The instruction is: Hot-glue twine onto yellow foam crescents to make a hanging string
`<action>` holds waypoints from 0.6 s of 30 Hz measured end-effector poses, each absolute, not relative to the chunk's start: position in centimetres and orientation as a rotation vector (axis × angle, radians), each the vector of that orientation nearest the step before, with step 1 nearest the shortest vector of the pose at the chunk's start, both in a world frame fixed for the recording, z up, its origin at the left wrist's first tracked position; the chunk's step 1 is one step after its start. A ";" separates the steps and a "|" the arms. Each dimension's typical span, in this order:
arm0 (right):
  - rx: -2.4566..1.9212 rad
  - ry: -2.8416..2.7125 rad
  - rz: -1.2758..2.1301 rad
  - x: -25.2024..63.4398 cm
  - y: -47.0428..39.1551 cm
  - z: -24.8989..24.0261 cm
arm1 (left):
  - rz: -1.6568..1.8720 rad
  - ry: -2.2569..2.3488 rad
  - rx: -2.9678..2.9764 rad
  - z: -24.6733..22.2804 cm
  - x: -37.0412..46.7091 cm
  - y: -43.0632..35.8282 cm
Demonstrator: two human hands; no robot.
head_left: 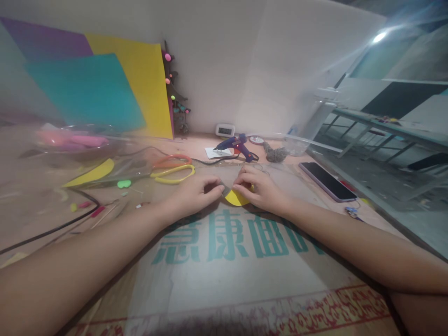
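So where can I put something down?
Widest: the printed sheet between the forearms, nearer than the yellow piece. Smaller: between the right hand and the phone. Crowded: left, by the scissors and green piece; farther back, around the glue gun.

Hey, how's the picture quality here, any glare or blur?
Head view: a bright light flares upper right; head view: the pink items at left look smeared, the left hand and right hand clearer; head view: forearms look stretched.

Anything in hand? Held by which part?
Yellow piece: right hand holds it near its right end. Left hand has its fingertips by the left end; whether they grip, can't tell.
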State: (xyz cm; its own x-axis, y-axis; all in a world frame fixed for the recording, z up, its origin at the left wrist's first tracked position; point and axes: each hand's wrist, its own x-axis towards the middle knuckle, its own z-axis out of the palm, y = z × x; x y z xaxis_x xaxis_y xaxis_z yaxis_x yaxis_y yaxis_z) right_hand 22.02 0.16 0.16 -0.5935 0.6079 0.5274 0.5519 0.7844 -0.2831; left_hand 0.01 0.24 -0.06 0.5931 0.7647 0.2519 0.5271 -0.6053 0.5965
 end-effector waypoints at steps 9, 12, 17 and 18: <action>-0.855 -2.368 0.148 22.3 0.3 0.1 | 0.678 1.044 2.353 -0.1 0.1 0.3; -0.841 -2.393 0.177 22.4 0.2 0.4 | 0.682 1.041 2.354 -0.2 0.1 0.3; -0.799 -2.391 0.196 22.3 0.1 0.3 | 0.673 1.042 2.341 -0.1 0.0 0.3; -0.803 -2.389 0.192 22.3 0.2 0.3 | 0.677 1.043 2.342 -0.1 0.0 0.3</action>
State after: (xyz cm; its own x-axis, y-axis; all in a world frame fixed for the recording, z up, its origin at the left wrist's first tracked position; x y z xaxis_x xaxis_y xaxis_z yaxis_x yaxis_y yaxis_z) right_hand 22.29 0.16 0.28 -0.6337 0.5895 0.5008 0.5018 0.8060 -0.3138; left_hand 0.00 0.30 -0.07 0.5862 0.7740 0.2393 0.5336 -0.5911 0.6048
